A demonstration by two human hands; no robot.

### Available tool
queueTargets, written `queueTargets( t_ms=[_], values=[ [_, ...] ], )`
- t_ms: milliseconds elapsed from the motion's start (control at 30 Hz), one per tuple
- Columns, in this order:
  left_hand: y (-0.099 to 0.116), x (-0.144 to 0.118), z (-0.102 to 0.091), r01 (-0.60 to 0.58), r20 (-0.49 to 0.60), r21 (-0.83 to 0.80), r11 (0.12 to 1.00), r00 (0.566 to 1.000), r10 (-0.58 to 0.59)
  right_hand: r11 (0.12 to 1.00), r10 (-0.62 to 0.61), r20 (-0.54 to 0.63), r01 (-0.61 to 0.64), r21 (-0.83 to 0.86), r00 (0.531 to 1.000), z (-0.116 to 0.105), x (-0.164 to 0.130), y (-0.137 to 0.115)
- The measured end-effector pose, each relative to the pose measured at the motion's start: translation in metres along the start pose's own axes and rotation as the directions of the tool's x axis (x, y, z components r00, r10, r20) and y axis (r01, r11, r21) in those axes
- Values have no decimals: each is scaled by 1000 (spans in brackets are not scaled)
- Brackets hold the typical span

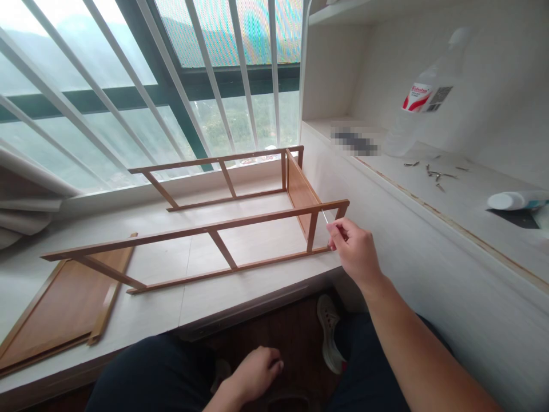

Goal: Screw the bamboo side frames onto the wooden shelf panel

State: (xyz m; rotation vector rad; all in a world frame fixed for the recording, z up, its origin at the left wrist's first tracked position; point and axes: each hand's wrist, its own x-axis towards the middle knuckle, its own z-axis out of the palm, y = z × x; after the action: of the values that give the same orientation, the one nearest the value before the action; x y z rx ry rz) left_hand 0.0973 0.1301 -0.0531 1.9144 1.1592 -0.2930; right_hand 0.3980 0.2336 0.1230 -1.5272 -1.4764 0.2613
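Note:
My right hand pinches a thin metal rod, which looks like the shaft of a hex key. Its tip meets the near side rail of a wooden rack frame, close to the right end. The frame lies on its side on the white window ledge, with slatted sides and one wooden panel fitted between them. What part of the rod lies inside the fingers is hidden. Low between my knees, my left hand hangs with its fingers curled in, touching nothing that I can see.
A loose wooden panel lies at the ledge's left, partly under the frame's end. On the right shelf are several screws, a clear bottle and a white tube. Window bars rise behind; a curtain hangs left.

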Motion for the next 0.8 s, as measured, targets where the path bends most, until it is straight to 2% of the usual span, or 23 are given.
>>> queueTargets(
  t_ms=[167,367,467,600,800],
  values=[
    [0,0,0,5,5,0,1000,1000,-5,965,132,25,-134,224,991,3,-1,-1],
    [2,-1,-2,16,4,9,1000,1000,-16,828,297,86,-301,473,951,5,2,-3],
    [1,-1,-2,20,8,7,1000,1000,-20,709,367,139,-373,598,920,4,4,-4],
    [0,0,0,14,5,12,1000,1000,-14,524,435,274,-489,698,858,2,5,-4],
    [-2,1,1,12,-1,19,1000,1000,-12,212,426,490,-611,763,760,1,6,-2]
  ],
)
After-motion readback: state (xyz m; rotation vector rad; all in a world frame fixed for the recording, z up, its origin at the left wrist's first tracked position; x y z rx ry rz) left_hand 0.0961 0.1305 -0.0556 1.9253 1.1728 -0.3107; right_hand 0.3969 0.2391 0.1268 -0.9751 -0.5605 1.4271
